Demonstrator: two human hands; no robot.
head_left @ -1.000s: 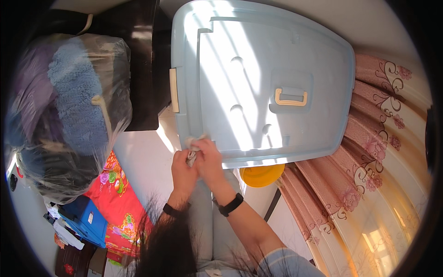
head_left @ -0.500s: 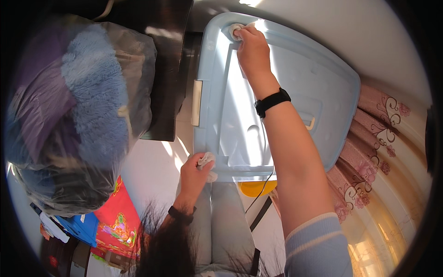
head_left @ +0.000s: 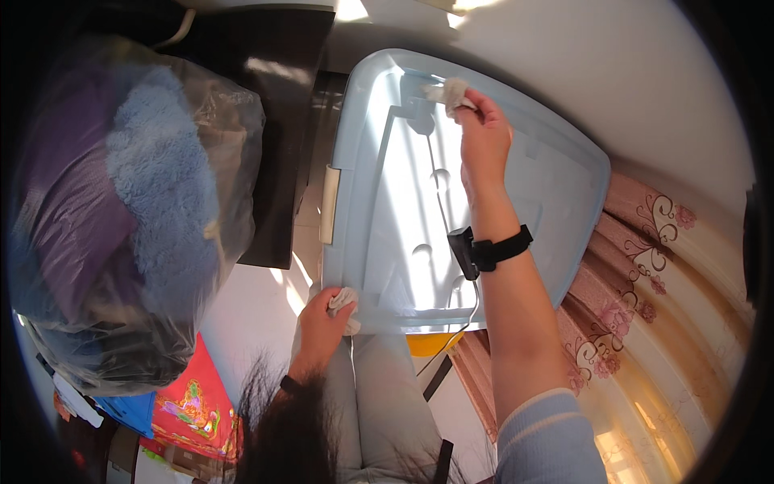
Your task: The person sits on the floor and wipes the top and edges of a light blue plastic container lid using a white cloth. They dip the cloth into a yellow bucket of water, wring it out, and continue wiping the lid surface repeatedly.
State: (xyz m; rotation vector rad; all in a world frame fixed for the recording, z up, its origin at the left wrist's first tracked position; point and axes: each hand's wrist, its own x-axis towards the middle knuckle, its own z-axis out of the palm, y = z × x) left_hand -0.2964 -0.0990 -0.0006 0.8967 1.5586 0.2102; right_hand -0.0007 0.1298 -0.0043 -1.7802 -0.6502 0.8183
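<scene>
A large pale-blue plastic lid [head_left: 556, 194], apparently of a storage box, lies in front of me with bands of sunlight across it. My right hand [head_left: 487, 137] is raised over its far part, pinching a crumpled whitish cloth or tissue [head_left: 455, 93]. A black strap with a small dark device [head_left: 463, 252] and a cable is on that wrist. At the lid's near left corner, my left hand [head_left: 321, 327] is closed on another crumpled white cloth or tissue [head_left: 344, 305]. A cream latch [head_left: 329, 205] sits on the lid's left edge.
On the left, a clear plastic bag [head_left: 234, 121] holds blue fluffy and purple textiles beside dark furniture [head_left: 278, 173]. Pink floral curtains [head_left: 637, 274] hang at the right, near a pale wall [head_left: 629, 73]. A red patterned bag [head_left: 197, 403] and a yellow object [head_left: 431, 345] are lower down.
My right hand has come away from the lid's far left corner, moving right and nearer, turning its wrist with the cloth. My left hand has shifted slightly down and left in the view.
</scene>
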